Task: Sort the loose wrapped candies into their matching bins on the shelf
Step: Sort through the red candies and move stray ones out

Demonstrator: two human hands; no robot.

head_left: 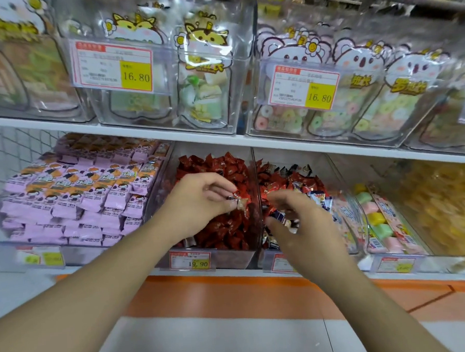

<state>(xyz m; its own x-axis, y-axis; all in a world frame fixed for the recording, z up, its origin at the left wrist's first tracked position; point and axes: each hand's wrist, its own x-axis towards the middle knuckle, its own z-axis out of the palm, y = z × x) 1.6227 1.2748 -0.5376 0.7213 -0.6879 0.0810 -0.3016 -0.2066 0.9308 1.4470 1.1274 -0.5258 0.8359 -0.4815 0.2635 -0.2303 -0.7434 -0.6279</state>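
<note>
While over the red bin (214,253), left grip (200,201) pinches a candy (239,202).

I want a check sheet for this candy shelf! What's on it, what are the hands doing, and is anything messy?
Surface: white lower shelf with an orange strip below its front edge.
Job's things: red candy bin, nearly all red wrappers; mixed candy bin beside it, red, dark and blue-white wrappers together.
Clutter: pink snack packs stacked at left; pastel candy bin at right.
Hands: left hand pinches a small wrapped candy over the red bin; right hand holds dark-wrapped candies at the mixed bin, blurred.
Cables: nothing seen.
Surroundings: upper shelf of clear bins with cartoon animal bags; price tag 19.90.
</note>
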